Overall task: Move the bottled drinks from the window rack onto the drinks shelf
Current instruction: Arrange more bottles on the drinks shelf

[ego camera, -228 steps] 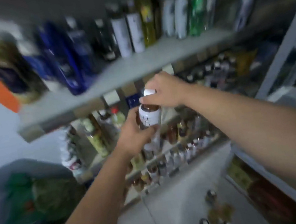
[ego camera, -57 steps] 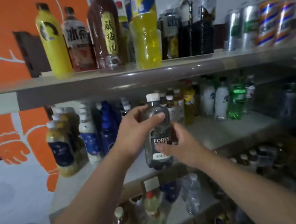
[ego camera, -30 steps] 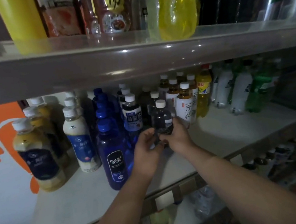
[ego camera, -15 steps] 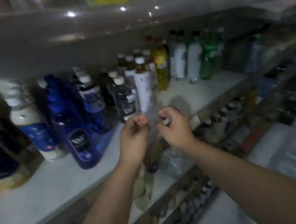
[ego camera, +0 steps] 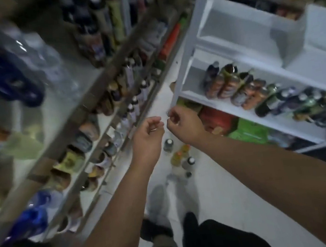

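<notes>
Left hand (ego camera: 149, 134) and right hand (ego camera: 184, 125) hover empty, fingers (ego camera: 156, 122) loosely curled, over upright floor bottles (ego camera: 168, 144); the window rack (ego camera: 194, 26) holds a bottle row (ego camera: 247, 90).

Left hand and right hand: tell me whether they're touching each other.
Apart. The head view shows the left hand and right hand side by side, with a thin strip of pale floor visible between them.
</notes>
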The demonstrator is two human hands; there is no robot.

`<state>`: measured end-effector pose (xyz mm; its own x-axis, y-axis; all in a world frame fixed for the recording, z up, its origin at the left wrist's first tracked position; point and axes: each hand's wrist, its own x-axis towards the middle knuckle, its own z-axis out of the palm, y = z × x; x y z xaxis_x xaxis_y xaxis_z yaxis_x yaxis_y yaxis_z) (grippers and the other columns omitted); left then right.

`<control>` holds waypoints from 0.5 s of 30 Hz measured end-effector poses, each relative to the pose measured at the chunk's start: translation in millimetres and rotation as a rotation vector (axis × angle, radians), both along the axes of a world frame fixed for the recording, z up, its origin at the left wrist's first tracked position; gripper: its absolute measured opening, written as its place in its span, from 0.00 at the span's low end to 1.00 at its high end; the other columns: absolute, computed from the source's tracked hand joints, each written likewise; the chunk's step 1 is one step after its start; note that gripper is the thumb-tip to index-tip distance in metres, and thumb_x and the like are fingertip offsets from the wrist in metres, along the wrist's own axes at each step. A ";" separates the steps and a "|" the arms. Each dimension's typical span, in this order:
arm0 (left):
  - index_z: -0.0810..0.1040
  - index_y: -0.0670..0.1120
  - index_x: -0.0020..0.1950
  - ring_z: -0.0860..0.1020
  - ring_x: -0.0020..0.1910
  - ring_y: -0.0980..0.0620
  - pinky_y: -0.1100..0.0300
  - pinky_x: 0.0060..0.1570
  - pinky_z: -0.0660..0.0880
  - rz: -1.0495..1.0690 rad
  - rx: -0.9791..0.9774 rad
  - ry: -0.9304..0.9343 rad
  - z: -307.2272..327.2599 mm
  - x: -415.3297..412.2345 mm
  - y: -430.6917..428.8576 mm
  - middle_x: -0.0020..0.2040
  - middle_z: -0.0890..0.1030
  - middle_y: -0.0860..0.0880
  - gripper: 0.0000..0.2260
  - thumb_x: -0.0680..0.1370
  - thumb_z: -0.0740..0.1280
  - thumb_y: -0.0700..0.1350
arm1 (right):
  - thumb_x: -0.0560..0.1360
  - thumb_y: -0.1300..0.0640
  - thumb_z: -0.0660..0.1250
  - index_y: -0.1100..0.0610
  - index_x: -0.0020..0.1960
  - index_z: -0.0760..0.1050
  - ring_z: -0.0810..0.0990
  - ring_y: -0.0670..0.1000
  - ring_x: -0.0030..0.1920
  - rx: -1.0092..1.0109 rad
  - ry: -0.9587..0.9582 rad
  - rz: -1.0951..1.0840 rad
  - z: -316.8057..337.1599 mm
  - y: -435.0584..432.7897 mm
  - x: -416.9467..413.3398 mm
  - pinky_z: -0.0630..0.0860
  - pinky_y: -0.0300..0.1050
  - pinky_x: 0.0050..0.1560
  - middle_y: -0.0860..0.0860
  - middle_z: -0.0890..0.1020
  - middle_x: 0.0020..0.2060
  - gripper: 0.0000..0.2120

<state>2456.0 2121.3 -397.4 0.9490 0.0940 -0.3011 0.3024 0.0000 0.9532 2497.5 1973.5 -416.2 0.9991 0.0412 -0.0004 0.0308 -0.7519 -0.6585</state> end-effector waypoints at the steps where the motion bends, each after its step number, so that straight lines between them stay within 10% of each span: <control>1: 0.78 0.57 0.47 0.79 0.39 0.65 0.72 0.35 0.72 -0.019 -0.010 0.031 -25.7 -4.5 -14.8 0.44 0.83 0.56 0.11 0.77 0.67 0.39 | 0.71 0.54 0.68 0.54 0.48 0.77 0.76 0.46 0.37 -0.013 0.048 -0.011 -24.9 -12.2 -11.3 0.72 0.43 0.38 0.42 0.75 0.34 0.07; 15: 0.79 0.51 0.51 0.80 0.47 0.56 0.59 0.51 0.75 0.030 0.201 0.203 -458.2 21.9 -86.6 0.47 0.82 0.56 0.12 0.70 0.64 0.50 | 0.74 0.52 0.69 0.47 0.68 0.69 0.77 0.57 0.57 -0.419 0.468 0.045 -443.5 -72.0 56.3 0.75 0.53 0.57 0.52 0.72 0.62 0.23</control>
